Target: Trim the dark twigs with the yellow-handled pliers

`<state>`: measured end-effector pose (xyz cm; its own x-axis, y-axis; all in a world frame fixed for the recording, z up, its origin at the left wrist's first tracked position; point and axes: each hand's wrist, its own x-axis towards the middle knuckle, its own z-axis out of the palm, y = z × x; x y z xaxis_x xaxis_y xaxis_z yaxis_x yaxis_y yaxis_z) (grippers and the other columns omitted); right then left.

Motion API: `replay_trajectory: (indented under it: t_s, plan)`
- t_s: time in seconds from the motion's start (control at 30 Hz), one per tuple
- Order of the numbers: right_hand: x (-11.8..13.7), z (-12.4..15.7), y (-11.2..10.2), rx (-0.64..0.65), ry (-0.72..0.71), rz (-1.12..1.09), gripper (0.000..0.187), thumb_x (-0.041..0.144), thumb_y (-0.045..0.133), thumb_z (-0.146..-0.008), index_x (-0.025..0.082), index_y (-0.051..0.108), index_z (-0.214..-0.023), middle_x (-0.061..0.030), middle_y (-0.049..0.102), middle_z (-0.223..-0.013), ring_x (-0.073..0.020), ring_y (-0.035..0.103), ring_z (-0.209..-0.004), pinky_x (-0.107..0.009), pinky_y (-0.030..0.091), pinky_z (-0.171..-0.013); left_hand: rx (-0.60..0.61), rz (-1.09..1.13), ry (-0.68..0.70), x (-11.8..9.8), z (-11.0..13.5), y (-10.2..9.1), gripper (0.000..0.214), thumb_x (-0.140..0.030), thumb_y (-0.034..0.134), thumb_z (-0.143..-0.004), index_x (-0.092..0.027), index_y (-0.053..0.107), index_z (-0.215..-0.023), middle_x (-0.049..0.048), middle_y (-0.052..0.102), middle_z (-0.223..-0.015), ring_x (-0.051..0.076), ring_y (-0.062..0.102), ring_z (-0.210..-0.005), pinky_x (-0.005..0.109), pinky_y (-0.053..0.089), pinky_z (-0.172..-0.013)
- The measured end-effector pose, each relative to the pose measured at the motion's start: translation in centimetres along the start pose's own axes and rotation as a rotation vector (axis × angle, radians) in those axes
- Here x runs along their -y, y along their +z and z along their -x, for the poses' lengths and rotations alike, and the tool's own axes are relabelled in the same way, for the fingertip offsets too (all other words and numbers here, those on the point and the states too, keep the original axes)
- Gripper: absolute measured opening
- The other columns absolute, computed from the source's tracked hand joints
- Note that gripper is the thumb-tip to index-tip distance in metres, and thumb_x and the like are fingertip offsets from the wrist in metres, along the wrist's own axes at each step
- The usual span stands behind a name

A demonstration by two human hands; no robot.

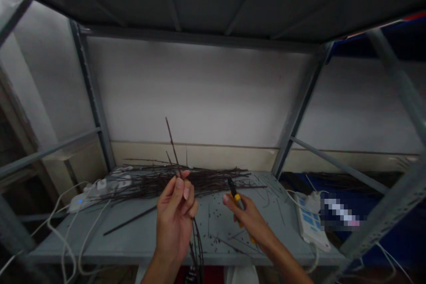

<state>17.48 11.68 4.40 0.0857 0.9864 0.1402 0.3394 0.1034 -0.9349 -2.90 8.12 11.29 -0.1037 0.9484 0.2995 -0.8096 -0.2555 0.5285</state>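
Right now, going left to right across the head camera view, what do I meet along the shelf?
White power strip → left hand holding dark twigs → right hand holding a yellow-handled tool → white power board with blue panels

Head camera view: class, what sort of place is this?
Probably a storeroom or rough workroom: a grey metal shelving rack, a heap of thin dark twigs on its shelf, and a power strip with white cables.

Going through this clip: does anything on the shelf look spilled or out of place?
Yes. Small dark clippings are scattered across the grey metal shelf, looking spilled rather than set down, beside a loose heap of dark stems. A white power strip also sits on the shelf, an odd spot amid the debris.
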Motion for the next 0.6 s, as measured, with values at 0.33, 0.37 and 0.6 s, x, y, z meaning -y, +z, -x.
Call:
replay_trajectory:
  t_s: [0.33, 0.37, 0.6]
  plan:
    - [3.1, 0.9, 6.9, 0.491, 0.194, -0.580, 0.048, 0.050, 0.085, -0.069, 0.019, 0.057, -0.092, -0.0031, 0.071, -0.084, -0.0192, 0.067, -0.073, -0.026, 0.044, -0.058, 0.125, 0.305, -0.076, -3.9, 2.4, 0.9, 0.012, -0.025, 0.066, -0.095, -0.018, 0.066, -0.105, -0.0076, 0.039, -0.067, 0.005, 0.025, -0.048, 0.013, 0.024, -0.037]
    - [3.6, 1.4, 6.7, 0.483, 0.207, -0.652, 0.048, 0.048, 0.086, -0.069, 0.020, 0.056, -0.093, -0.0028, 0.071, -0.083, -0.0185, 0.067, -0.070, -0.026, 0.046, -0.059, 0.094, 0.240, -0.063, -3.9, 2.1, 0.9, 0.014, -0.026, 0.066, -0.095, -0.017, 0.066, -0.105, -0.0075, 0.038, -0.067, 0.005, 0.026, -0.048, 0.013, 0.026, -0.037]
    - [5.1, 2.6, 2.9, 0.184, -0.001, -0.568, 0.038, 0.047, 0.081, -0.078, 0.020, 0.060, -0.094, -0.0034, 0.072, -0.087, -0.0174, 0.065, -0.077, -0.029, 0.048, -0.072, -0.186, -0.460, 0.335, -1.8, -3.0, -2.6, 0.064, -0.031, 0.071, -0.090, -0.038, 0.040, -0.146, -0.0050, 0.048, -0.087, 0.003, 0.032, -0.045, 0.011, 0.029, -0.035]
